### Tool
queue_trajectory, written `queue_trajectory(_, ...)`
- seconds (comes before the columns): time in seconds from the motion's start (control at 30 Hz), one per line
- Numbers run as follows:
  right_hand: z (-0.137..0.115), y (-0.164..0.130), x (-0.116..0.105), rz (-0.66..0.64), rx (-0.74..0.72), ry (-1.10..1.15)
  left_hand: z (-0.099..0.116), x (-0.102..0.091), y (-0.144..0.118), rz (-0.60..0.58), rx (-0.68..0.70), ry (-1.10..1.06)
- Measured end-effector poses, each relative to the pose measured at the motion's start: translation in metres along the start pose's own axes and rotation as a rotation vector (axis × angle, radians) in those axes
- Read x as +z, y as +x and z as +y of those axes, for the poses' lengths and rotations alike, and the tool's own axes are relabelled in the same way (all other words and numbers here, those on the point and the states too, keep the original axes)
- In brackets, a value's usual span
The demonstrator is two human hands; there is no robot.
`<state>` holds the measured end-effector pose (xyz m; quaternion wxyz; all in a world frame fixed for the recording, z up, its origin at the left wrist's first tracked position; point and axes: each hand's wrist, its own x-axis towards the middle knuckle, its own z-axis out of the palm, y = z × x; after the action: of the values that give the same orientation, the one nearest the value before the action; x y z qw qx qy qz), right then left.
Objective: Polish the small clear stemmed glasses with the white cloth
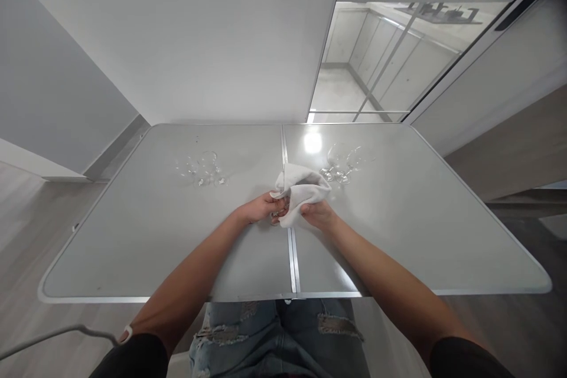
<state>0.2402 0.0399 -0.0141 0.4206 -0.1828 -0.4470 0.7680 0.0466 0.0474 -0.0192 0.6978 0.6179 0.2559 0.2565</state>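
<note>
A person stands at a grey folding worktop [398, 236] and looks down at both bare hands, which meet above its centre seam. The left hand [259, 208] and the right hand [319, 214] are both closed around a white cloth [300, 188], bunched between them; a small glass object [278, 217] seems to sit inside the cloth at the left fingers, though it is mostly hidden. Two clear stemmed glasses [345, 162] stand just beyond the cloth on the right half of the worktop. Another cluster of clear glasses [201, 170] stands well apart on the left half. Torn jeans [279, 333] show below the near edge.
</note>
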Motion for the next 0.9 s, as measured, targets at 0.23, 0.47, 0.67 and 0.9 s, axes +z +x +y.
queue_trajectory(0.23, 0.002, 0.009, 0.007, 0.445, -0.266, -0.120, -0.005, 0.002, 0.011, 0.418, 0.257, 0.893)
queue_trajectory(0.47, -0.002, 0.005, 0.008, 0.404, -0.208, -0.132, 0.000, 0.005, 0.009, 0.299, 0.225, 0.709)
queue_trajectory(0.67, 0.000, -0.001, -0.002, 0.244, -0.076, -0.085, 0.001, 0.003, 0.003, 0.024, 0.021, 0.063)
queue_trajectory(0.9, -0.006, 0.008, 0.010, 0.412, -0.230, -0.140, -0.002, 0.002, 0.007, 0.235, 0.099, 0.439)
